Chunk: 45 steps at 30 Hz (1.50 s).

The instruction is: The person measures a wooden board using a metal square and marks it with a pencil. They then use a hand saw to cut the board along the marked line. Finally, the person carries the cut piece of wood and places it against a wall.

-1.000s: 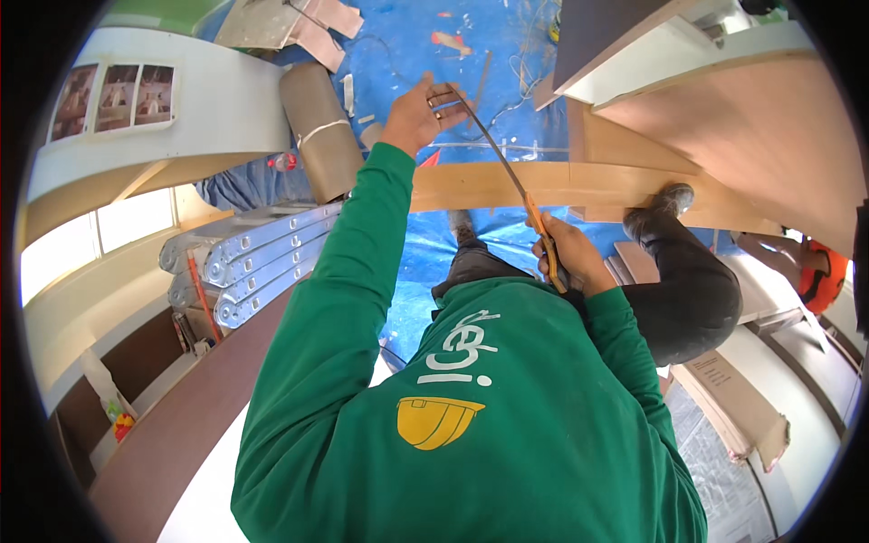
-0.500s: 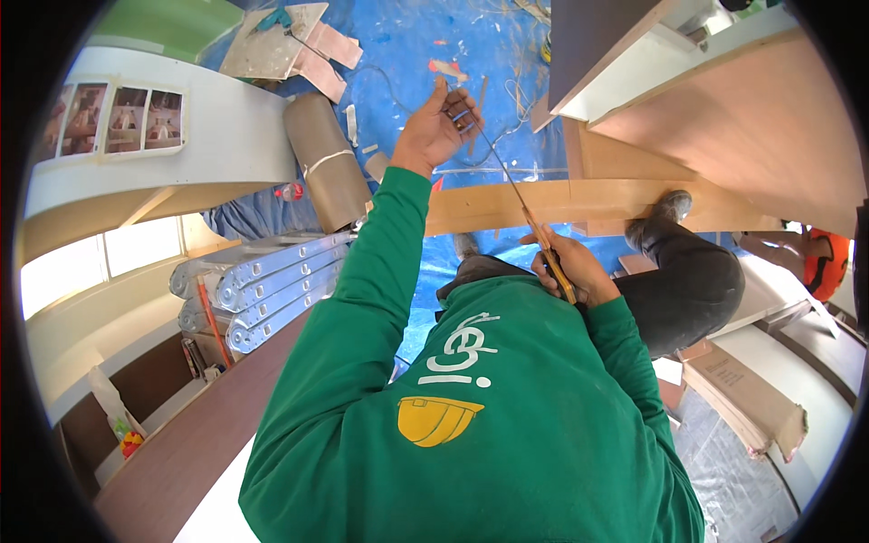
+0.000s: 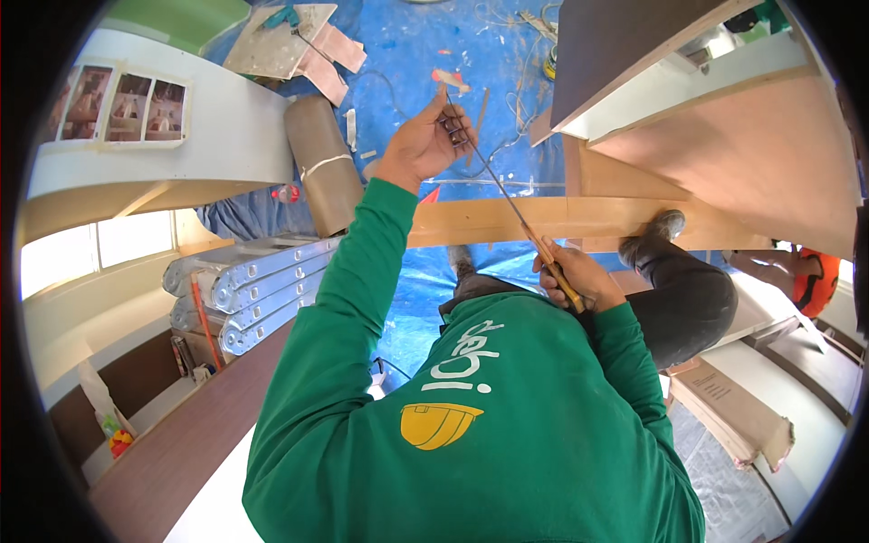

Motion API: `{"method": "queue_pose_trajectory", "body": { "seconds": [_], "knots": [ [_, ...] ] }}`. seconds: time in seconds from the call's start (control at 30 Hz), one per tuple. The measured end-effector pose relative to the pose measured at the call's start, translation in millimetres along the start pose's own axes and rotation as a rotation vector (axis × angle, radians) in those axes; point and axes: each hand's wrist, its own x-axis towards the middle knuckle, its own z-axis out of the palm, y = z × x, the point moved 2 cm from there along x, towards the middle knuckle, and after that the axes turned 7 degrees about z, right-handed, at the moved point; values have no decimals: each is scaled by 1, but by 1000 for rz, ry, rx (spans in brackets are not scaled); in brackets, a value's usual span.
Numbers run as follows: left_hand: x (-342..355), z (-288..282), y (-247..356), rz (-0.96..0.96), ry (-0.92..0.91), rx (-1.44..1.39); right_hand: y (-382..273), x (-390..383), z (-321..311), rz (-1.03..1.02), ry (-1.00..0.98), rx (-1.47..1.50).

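Across the middle runs a long, thin metal tool with a tan wooden handle (image 3: 565,282); its dark blade (image 3: 498,185) shows as a narrow line, so its exact kind cannot be made out. My right hand (image 3: 584,279) is closed around the handle, close to my body. At the blade's far end is my left hand (image 3: 430,143), raised with its fingers curled about the tip. The tool slants from upper left to lower right, above a long tan board (image 3: 507,217).
Blue sheeting (image 3: 407,54) covers the floor, with cords and scraps on it. A brown roll (image 3: 321,167) and a folded metal ladder (image 3: 272,290) stand left. At right are wooden panels (image 3: 724,149), flattened cardboard (image 3: 724,407) and another person's orange garment (image 3: 815,282).
My left hand has shifted slightly left and downward in the view, its fingers still at the blade's tip. The right hand keeps the handle, which is tilted a little differently.
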Motion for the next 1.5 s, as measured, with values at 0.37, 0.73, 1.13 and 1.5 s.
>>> {"method": "queue_pose_trajectory", "body": {
  "seconds": [0.37,0.73,1.13,1.5],
  "knots": [
    [21,8,-30,57,61,-33,11,-3,0,10,-20,108],
    [12,11,-25,-205,-440,350,29,5,-34,-131,369,-383],
    [77,-16,-57,66,161,23,17,0,15,-7,-128,400],
    [93,-41,-77,40,131,-50,-15,-8,47,-72,-289,585]
  ]
}}
